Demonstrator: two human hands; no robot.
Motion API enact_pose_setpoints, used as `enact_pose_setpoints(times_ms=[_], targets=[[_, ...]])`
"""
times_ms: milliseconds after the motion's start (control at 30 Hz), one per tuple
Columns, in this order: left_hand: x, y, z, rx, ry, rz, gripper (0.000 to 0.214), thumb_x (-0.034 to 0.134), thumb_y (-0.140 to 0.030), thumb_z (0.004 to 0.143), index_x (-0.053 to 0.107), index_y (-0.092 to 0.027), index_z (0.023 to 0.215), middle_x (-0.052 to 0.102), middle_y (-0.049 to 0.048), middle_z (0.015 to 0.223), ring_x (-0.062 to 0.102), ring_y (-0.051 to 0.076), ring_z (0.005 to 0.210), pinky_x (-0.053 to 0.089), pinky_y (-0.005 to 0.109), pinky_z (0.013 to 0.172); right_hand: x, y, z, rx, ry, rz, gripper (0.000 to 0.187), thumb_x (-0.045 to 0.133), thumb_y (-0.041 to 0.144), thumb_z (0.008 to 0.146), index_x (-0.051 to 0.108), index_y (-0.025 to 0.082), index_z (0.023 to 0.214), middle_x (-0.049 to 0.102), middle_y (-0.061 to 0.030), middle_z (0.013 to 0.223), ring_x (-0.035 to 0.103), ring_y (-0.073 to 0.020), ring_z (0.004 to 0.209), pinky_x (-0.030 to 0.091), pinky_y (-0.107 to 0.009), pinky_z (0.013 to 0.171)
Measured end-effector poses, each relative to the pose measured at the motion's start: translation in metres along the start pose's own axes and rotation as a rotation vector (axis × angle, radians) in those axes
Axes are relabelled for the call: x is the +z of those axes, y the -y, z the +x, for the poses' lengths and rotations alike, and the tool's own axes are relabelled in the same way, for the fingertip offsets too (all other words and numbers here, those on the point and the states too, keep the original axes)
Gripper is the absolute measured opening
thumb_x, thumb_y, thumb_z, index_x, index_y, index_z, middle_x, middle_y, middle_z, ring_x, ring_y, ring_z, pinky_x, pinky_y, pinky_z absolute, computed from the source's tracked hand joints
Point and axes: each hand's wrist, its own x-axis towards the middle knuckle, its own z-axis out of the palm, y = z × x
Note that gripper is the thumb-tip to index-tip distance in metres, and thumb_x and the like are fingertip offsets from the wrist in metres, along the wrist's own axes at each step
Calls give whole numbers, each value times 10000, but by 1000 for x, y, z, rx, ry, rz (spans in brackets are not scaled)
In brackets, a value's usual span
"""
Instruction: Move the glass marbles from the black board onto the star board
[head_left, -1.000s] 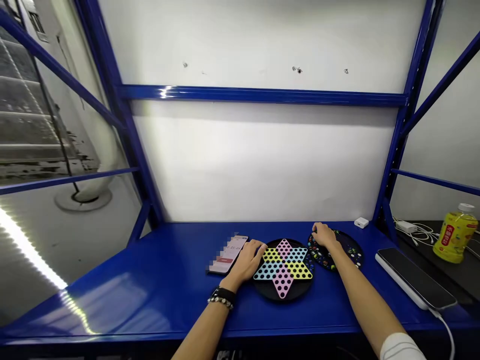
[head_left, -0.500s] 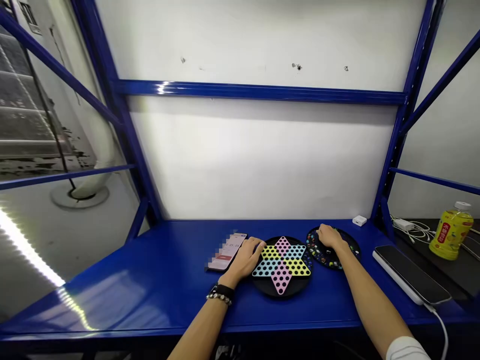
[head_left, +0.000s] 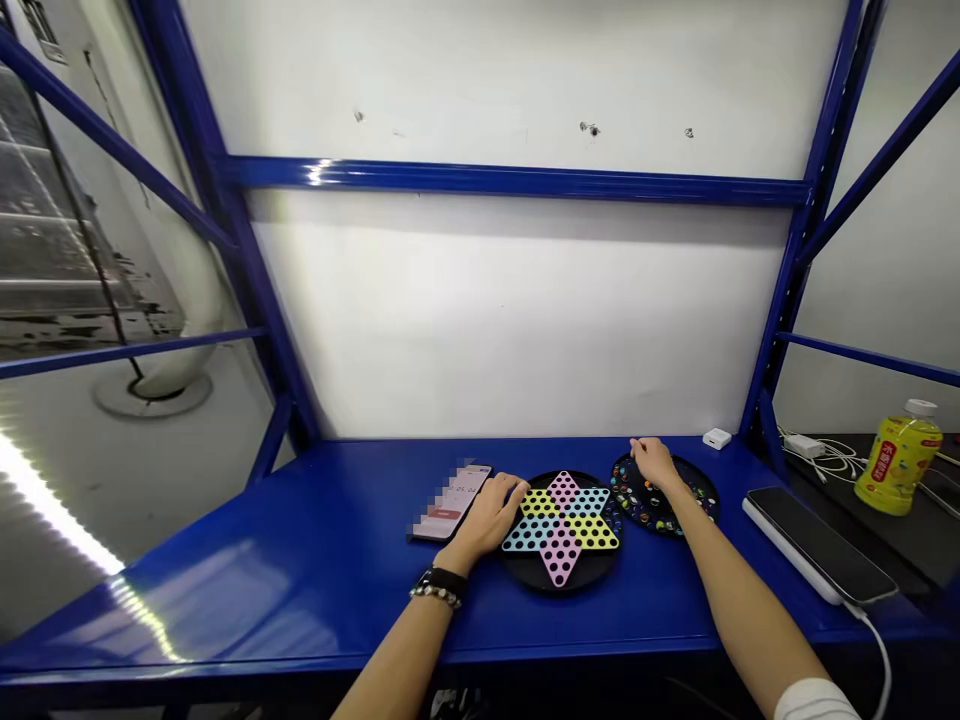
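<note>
A round black Chinese checkers board [head_left: 562, 530] with a yellow, blue and pink star lies on the blue shelf [head_left: 315, 560]. My left hand [head_left: 489, 515] rests on the board's left rim, fingers curled over the edge. To its right sits a black round tray [head_left: 694, 490] holding several coloured marbles. My right hand [head_left: 654, 463] is over the tray's far left part, fingers bent down among the marbles; whether it holds one is hidden.
A phone [head_left: 450, 500] lies left of the board. A white-edged phone [head_left: 814, 545] with a cable sits at right, a small white charger [head_left: 716, 437] behind the tray. A yellow bottle [head_left: 896, 455] and cables stand on the neighbouring dark table. Blue rack posts flank the shelf.
My right hand has shifted a little within the marble tray, toward its far left edge. The left hand stays on the board's rim. The view has drifted slightly.
</note>
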Motion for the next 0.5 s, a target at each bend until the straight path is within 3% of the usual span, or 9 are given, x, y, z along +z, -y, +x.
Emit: enact_pose_setpoints(times_ms=[133,233,367,500], targets=[[0,-1,0,-4,1,-5,483,301,-517,980,674,-211,996,682,80,1028,589,246,1000,433,397,961,9,2,-4,-17,34,-239,314,626,377,840,515,214,594,615,-61,652,607,-224,700,382,-291,619],[0,0,0,-3,-7,-1,485,310,-522,978,680,-208,994,684,80,1019,592,245,997,435,391,959,11,5,-6,-32,103,-337,301,662,335,815,545,213,566,643,-68,650,636,-246,740,391,-303,661],[0,1,0,-2,-10,3,488,312,-526,979,685,-211,995,686,72,1024,598,239,994,439,385,959,5,7,-7,-52,141,-367,332,588,345,871,565,207,569,631,-61,606,632,-227,680,397,-295,650],[0,0,0,-7,-8,0,482,312,-520,980,683,-212,997,687,78,1028,596,242,998,438,389,963,-5,8,-5,-83,115,-311,400,383,417,974,646,195,771,685,-60,734,635,-195,706,412,-266,637]])
